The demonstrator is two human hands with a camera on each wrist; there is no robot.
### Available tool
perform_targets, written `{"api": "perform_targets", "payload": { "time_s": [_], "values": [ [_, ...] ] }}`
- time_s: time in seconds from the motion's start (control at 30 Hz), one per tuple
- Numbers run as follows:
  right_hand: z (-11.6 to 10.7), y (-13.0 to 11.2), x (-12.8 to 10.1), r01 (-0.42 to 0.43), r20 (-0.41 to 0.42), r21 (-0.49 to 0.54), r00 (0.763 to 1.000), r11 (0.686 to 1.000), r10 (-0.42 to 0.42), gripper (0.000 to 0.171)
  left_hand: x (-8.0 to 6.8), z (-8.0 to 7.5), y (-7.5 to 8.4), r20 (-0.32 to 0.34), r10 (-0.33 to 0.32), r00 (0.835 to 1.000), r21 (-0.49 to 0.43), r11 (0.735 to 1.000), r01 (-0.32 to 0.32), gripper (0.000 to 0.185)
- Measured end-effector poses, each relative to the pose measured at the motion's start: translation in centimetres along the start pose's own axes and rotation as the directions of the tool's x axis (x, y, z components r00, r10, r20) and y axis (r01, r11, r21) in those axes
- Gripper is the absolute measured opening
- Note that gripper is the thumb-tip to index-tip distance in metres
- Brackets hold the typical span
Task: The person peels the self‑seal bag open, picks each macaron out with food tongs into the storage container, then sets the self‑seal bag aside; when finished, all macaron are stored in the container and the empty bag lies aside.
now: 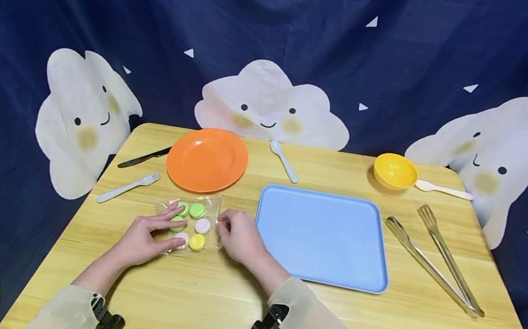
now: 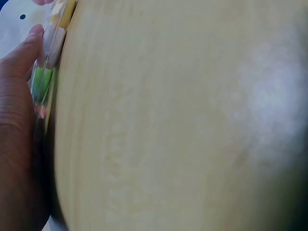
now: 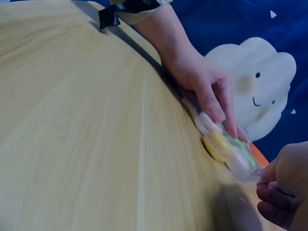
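A: Where's the clear bag of macarons (image 1: 191, 223)?

B: Flat on the bench (image 1: 233, 302), front-left of centre. Left hand (image 1: 146, 238) rests on it, fingers (image 1: 173, 213) straight. Right hand (image 1: 239, 236) pinches the bag's edge at 3 o'clock.

A: Surroundings?

B: Blue tray (image 1: 322, 236) just beside the right hand at 3 o'clock; orange plate (image 1: 207, 159) at 12; white fork (image 1: 128, 187) at 10; tongs (image 1: 436, 259) well apart, beyond the tray. Nothing blocks the bag.

An orange plate (image 1: 207, 159), blue tray (image 1: 322, 237), yellow bowl (image 1: 394, 171) and metal tongs (image 1: 436, 257) sit on the table (image 1: 233, 302).
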State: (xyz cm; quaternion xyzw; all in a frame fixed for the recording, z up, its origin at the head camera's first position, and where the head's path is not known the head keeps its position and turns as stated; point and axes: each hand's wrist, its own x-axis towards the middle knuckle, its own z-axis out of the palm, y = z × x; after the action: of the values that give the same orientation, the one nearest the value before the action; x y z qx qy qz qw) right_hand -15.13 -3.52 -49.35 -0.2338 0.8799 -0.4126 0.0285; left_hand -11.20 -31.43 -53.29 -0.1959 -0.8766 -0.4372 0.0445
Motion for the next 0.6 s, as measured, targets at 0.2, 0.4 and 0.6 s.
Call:
{"api": "perform_targets", "payload": {
  "time_s": [0.2,0.4,0.6],
  "values": [
    [-1.0,0.7,-0.4,-0.003,-0.024,-0.006,1.000,1.000,0.003,0.011,-0.2,-0.2,-0.1,0.002,-0.016,1.000,0.020,1.000,0.016,0.046],
    [-1.1,0.9,-0.5,-0.001,-0.026,-0.026,1.000,1.000,0.001,0.014,-0.1,-0.3,-0.1,0.007,-0.029,1.000,0.014,0.999,0.029,0.045],
    [-0.2,0.4,0.9,0.012,-0.027,-0.062,1.000,0.998,-0.014,0.013,-0.1,0.1,-0.3,0.012,-0.025,1.000,0.003,1.000,0.025,0.045]
  ]
}}
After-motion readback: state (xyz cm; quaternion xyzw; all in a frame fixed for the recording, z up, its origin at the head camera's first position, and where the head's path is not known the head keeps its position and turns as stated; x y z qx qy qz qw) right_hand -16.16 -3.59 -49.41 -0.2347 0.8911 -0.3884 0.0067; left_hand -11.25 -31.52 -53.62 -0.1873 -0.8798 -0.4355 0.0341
